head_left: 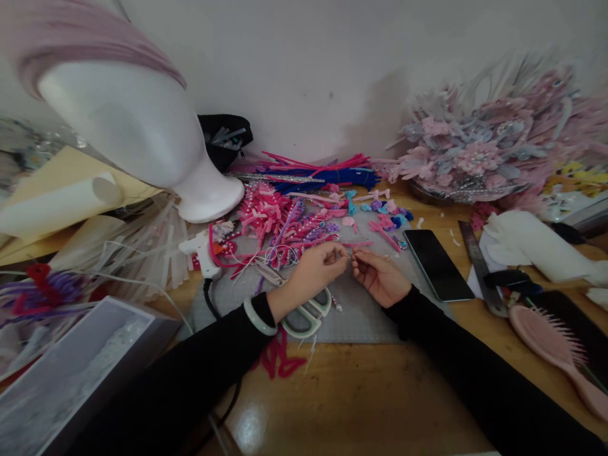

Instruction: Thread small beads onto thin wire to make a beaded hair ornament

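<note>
My left hand [317,272] and my right hand [379,277] meet almost fingertip to fingertip above a grey mat [375,323]. Both have their fingers pinched together; whatever lies between them is too small to make out. Under my left wrist rest scissors [308,322] with pale green handles. Just beyond the hands spreads a heap of pink fuzzy-stem pieces [263,212], some with beads. A purple fuzzy stem [287,223] lies among them. To the left is a white glue gun [205,254] with a black cord.
A white mannequin head [128,126] stands at back left, near an open box [90,361]. Blue fuzzy stems [327,179] lie by the wall. On the right are a phone [437,265], a metal ruler [479,269], a pink hairbrush [541,335] and a flower headdress [475,155].
</note>
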`<state>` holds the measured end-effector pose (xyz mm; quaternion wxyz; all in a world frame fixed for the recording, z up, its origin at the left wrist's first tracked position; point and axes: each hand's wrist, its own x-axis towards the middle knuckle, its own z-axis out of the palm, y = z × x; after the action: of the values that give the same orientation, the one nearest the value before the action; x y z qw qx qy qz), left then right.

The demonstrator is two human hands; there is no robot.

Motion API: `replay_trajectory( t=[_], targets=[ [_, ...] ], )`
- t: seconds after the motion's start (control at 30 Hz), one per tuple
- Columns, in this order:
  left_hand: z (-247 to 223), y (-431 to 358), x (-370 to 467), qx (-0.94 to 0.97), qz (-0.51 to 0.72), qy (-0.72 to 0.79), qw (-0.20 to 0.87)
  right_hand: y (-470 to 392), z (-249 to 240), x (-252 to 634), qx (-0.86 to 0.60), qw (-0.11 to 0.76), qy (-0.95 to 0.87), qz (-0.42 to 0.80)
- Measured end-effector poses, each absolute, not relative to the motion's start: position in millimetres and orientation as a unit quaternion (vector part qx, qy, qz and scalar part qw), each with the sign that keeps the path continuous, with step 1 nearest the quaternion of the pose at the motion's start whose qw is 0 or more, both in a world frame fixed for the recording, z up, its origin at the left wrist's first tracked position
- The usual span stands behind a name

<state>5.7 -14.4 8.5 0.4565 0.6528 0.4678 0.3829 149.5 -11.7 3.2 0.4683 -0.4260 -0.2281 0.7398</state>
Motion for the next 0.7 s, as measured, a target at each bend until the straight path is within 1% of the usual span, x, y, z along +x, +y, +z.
replay_trajectory(
  t=[0.2,0.7],
  targets=[
    [7.1,-13.8,5.4,0.659,0.382,0.468,0.447,-10.1,-0.9,149.2,-0.419,0.485,-0.243,0.728],
    [6.3,-14.2,5.3,0.644,0.389,0.464,0.467,-11.7,4.7,149.1,-0.422,0.461,-0.204,0.753]
  ],
)
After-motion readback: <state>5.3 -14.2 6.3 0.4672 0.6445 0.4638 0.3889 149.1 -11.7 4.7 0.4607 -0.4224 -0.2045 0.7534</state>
